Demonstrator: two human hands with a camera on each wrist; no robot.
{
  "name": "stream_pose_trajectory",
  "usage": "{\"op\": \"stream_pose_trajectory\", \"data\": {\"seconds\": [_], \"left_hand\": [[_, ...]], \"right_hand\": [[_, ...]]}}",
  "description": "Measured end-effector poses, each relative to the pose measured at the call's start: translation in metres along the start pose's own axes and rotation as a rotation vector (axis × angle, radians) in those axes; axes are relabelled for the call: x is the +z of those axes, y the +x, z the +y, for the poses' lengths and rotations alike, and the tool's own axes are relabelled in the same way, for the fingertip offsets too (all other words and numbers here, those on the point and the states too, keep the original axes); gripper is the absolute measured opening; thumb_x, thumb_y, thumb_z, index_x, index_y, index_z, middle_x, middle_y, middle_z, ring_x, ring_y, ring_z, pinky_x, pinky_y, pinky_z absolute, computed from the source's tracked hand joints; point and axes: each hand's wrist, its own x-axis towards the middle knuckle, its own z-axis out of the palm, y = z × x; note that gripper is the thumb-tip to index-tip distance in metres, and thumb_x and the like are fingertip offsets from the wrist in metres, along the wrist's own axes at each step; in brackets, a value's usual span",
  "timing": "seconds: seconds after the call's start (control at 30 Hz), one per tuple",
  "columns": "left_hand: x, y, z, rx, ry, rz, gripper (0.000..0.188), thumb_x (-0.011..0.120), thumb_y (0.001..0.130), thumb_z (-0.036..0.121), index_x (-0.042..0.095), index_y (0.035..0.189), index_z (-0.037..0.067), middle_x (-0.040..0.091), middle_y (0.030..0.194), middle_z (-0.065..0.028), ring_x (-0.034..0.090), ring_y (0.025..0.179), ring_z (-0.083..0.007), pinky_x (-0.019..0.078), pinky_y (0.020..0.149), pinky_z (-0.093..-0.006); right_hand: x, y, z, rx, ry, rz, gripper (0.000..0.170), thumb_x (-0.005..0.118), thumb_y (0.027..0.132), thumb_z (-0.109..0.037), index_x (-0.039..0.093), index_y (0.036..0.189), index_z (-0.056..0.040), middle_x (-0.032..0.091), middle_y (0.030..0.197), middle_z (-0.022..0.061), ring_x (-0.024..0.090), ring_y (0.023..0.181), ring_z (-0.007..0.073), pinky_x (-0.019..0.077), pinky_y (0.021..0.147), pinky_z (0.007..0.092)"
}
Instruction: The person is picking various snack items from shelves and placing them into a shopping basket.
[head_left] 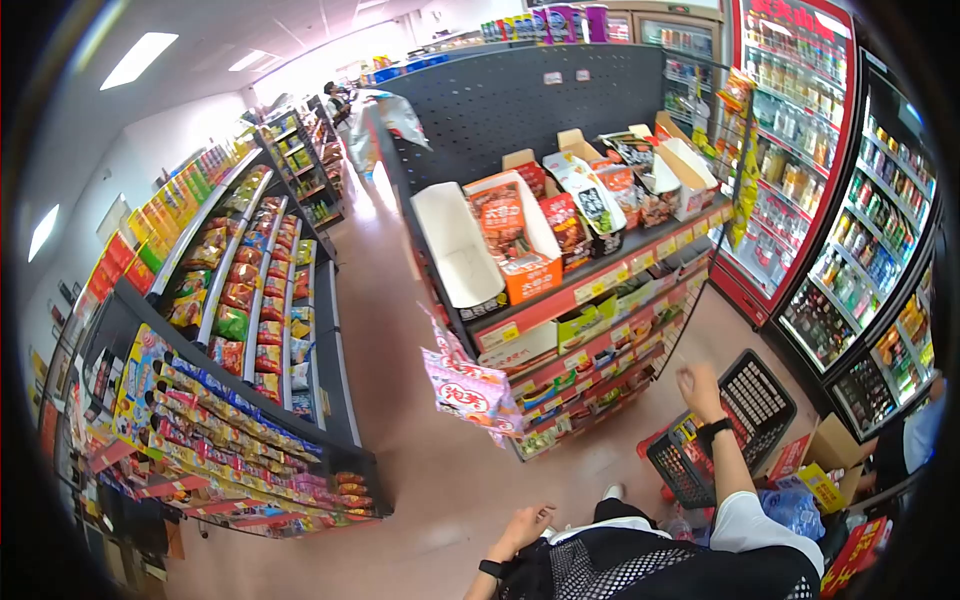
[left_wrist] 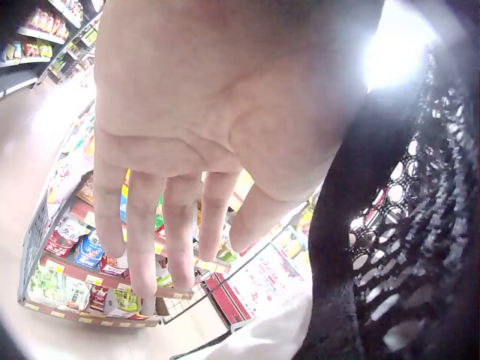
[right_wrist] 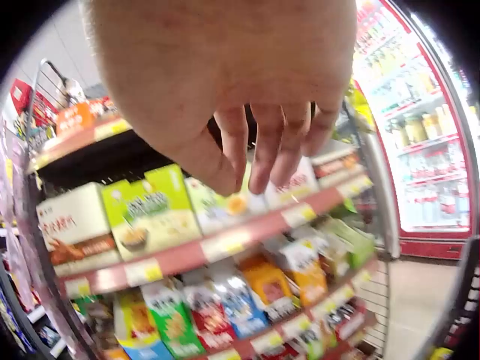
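My left hand [head_left: 522, 528] hangs low beside my body, fingers loosely extended and holding nothing; the left wrist view shows its palm side near a black mesh garment [left_wrist: 405, 247]. Raised in front of the snack shelf's end, my right hand [head_left: 698, 390] has loosely bent fingers with nothing between them. In the right wrist view its fingers [right_wrist: 264, 150] overlap a shelf row of boxes, including a green box [right_wrist: 150, 210] and a white box [right_wrist: 79, 229]. Below that row stand colourful snack packets [right_wrist: 172, 319].
A dark shopping basket [head_left: 680, 465] lies below my right arm, near cardboard boxes [head_left: 835, 440]. Pink snack bags [head_left: 470, 392] hang from the shelf corner. Drinks fridges [head_left: 790, 150] line the right side. Across the aisle [head_left: 400, 360] stands another snack shelf [head_left: 240, 290].
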Motion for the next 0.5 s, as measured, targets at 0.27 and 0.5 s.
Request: {"op": "stream_pose_trajectory", "data": {"seconds": [0.27,0.5], "left_hand": [[0.027,0.069,0.049,-0.011,0.106,-0.129,0.027,0.058,0.087,0.022,0.062,0.11,0.009,0.068,0.086,-0.0166,0.067,0.076,-0.0283,0.0524,0.069,-0.0374],[0.088,0.159,0.128,0.003,0.304,-0.292,0.025,0.06,0.087,0.018,0.062,0.109,0.006,0.067,0.082,-0.0165,0.066,0.074,-0.0262,0.0517,0.068,-0.0348]], "right_hand": [[0.042,-0.181,0.186,0.791,-0.003,-0.41,0.016,0.068,0.069,-0.017,0.066,0.08,-0.0058,0.067,0.076,0.0122,0.066,0.074,0.027,0.0509,0.071,0.0359],[0.035,-0.212,0.305,0.892,0.093,-0.326,0.013,0.057,0.073,-0.016,0.066,0.074,-0.0068,0.067,0.074,0.0137,0.066,0.074,0.0281,0.0514,0.07,0.0379]]}}
